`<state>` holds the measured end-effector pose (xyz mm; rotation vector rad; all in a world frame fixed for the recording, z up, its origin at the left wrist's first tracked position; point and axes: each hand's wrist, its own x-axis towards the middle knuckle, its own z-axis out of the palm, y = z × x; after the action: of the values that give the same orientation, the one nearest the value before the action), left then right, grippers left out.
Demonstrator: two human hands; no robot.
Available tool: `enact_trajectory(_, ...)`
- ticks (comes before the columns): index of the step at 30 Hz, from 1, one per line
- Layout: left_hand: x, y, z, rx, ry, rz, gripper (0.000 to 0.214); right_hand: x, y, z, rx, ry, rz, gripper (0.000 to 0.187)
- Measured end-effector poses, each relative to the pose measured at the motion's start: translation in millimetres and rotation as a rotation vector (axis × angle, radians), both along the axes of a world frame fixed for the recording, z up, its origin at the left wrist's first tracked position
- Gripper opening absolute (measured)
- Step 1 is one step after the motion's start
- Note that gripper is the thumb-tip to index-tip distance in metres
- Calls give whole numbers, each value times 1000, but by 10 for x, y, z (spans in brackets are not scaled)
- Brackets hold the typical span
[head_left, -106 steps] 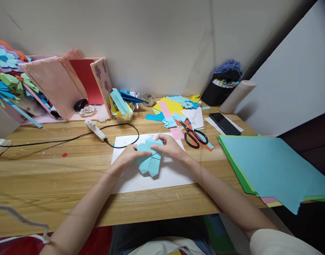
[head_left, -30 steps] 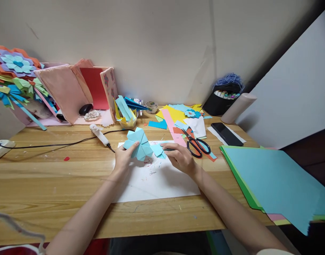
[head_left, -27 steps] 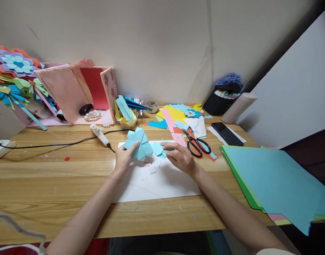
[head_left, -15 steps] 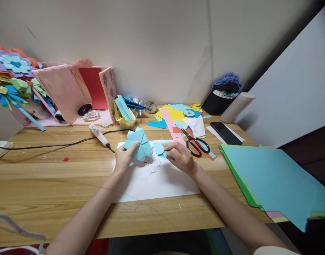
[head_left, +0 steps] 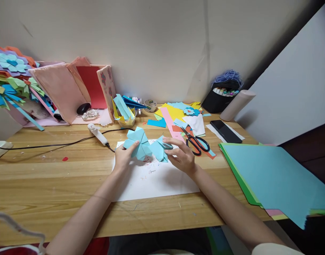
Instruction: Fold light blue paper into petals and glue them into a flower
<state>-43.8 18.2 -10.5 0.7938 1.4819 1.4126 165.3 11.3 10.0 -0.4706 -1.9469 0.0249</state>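
Observation:
My left hand (head_left: 124,158) grips a folded light-blue paper piece (head_left: 138,141) made of several petal-like flaps, lifted over the far edge of a white sheet (head_left: 154,180) on the wooden desk (head_left: 45,177). My right hand (head_left: 181,156) holds a smaller folded light-blue paper unit (head_left: 161,148) just to the right of the larger piece, the two nearly touching. Small coloured specks lie on the white sheet under the hands.
Black scissors (head_left: 195,141) lie right of my hand among coloured paper scraps (head_left: 175,113). A glue gun (head_left: 97,131) with a black cord lies to the left. A phone (head_left: 225,126), a marker holder (head_left: 223,92), a stack of coloured sheets (head_left: 274,177) and paper flowers (head_left: 10,74) ring the desk.
My right hand picked the small folded blue unit up off the white sheet and raised it beside the larger piece. My left hand has kept the larger piece lifted.

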Motion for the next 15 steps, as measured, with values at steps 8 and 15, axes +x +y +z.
enact_trajectory(8,-3,1,-7,13,43,11,37,-22,9,-12,-27,43,26,30)
enact_trajectory(15,-16,8,-29,6,22,7,38,-28,4,-19,-41,59,-16,30)
